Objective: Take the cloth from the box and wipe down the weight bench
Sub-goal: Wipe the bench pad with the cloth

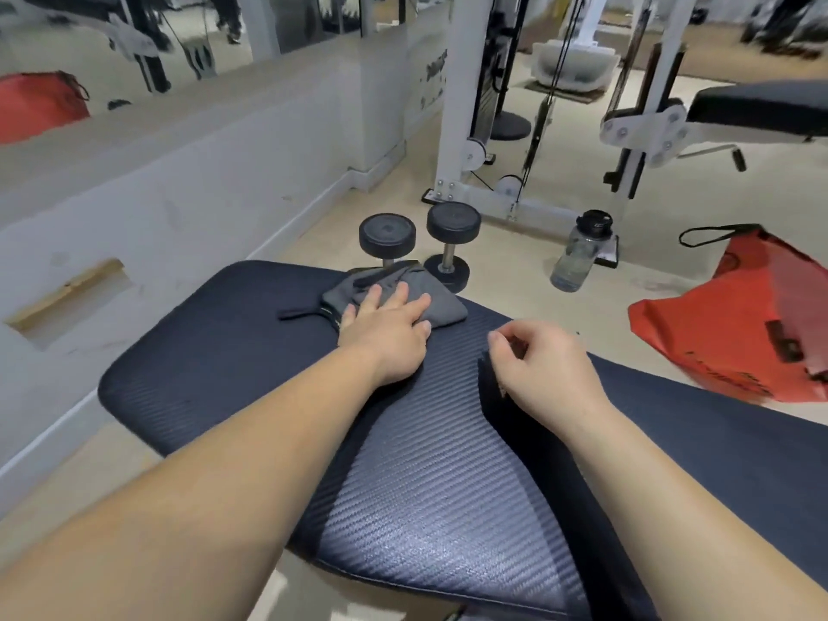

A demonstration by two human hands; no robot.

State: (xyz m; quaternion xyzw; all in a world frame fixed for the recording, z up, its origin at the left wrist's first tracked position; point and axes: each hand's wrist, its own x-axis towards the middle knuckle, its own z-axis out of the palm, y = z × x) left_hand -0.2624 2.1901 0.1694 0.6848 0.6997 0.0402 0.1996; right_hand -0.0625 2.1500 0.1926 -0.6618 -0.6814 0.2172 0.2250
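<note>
Flat and spread, the left grip [386, 327] presses down on the grey cloth [441, 304], fingers pointing away toward the far end of the table [215, 365]. Most of the cloth sticks out past the fingertips. It is bunched up, with its long side running left to right, and a black loop pokes out to the left. Just beside it, the right grip [544, 367] rests on the table, curled loosely, holding nothing. Two dumbbells [419, 244] stand on the floor behind.

Cloth [441, 302] on bench [215, 351] far end; dumbbells [419, 244] behind; bottle [580, 253] right.
</note>
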